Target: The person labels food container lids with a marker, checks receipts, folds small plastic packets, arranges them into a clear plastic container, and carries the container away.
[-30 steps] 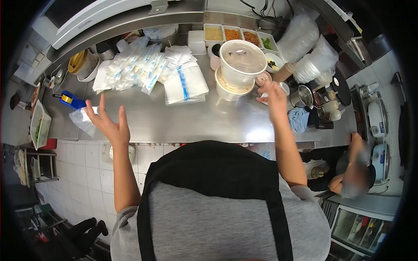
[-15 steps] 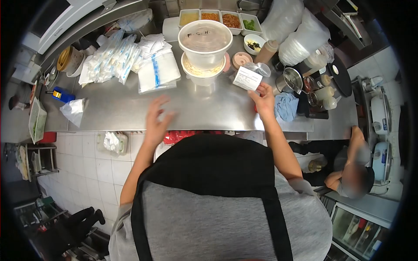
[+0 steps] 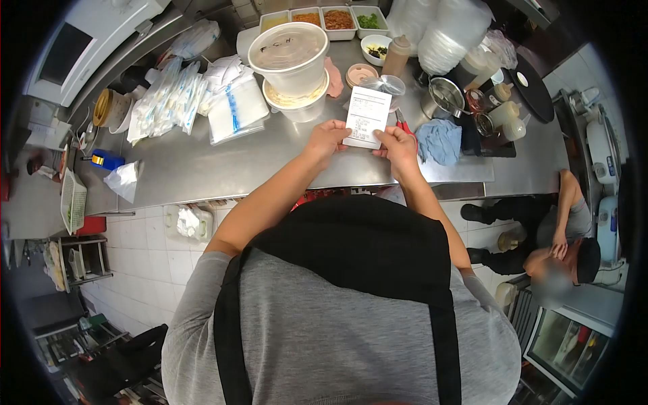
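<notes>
A printed paper receipt (image 3: 368, 116) is held up over the steel counter (image 3: 223, 169), its text facing me. My left hand (image 3: 327, 140) pinches its lower left edge, and my right hand (image 3: 398, 144) grips the lower right corner with the thumb on top. Just right of the paper lie red-handled scissors (image 3: 405, 128), partly covered by my right hand. Beyond the receipt sit a clear plastic cup (image 3: 390, 86) and a round pinkish lid or container (image 3: 362, 74). A crumpled blue cloth (image 3: 440, 142) rests right of my right hand.
Two stacked white tubs (image 3: 289, 57) stand behind my left hand. Packets of plastic bags (image 3: 235, 111) lie left. Trays of chopped ingredients (image 3: 339, 22) line the back. A metal pot (image 3: 443, 99) and sauce bottles (image 3: 501, 94) stand right. Another person (image 3: 560, 250) is at the far right.
My left hand has moved right and taken hold of the receipt. The receipt has turned upright, closer to the middle, and my view has shifted. The person at right has changed posture.
</notes>
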### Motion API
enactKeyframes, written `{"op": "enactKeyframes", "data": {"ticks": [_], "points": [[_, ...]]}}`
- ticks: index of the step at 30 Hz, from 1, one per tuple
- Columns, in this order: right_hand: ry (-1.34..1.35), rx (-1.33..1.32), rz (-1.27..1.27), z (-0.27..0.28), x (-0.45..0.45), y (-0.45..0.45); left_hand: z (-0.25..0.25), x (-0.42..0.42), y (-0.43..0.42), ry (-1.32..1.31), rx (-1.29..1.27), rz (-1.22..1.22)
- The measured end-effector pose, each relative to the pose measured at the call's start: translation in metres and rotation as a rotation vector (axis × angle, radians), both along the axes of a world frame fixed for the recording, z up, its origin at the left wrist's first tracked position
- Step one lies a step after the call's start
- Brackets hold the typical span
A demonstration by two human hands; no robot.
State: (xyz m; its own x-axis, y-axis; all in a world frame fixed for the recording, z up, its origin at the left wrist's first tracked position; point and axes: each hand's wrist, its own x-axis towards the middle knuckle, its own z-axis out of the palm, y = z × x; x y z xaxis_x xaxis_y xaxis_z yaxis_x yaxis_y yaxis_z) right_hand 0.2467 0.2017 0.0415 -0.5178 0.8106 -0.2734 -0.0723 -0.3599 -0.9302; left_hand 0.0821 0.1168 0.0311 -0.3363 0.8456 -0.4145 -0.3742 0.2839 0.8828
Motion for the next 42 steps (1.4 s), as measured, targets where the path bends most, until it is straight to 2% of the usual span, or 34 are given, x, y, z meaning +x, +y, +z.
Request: {"op": "enactKeyframes", "data": {"ticks": [4,10,16,20,31,42], "points": [[0.001,0.022,0.002,-0.007,0.007,-0.002,0.008,0.001,-0.001,-0.095,0.011,0.032],[-0.002,0.084,-0.017,-0.006,0.005,-0.003,0.016,0.003,0.017,-0.029,0.071,0.024],[-0.017,0.105,-0.012,-0.009,0.007,-0.001,0.036,0.01,0.018,0.035,-0.065,0.037],[-0.006,0.086,-0.037,-0.004,0.007,-0.003,0.02,0.001,0.018,0.02,-0.055,-0.025],[-0.016,0.112,-0.037,-0.007,0.006,-0.003,0.045,0.012,0.016,0.025,-0.039,0.01],[-0.053,0.089,-0.082,0.0,0.003,-0.006,0.028,-0.002,0.007,0.129,-0.111,-0.013]]}}
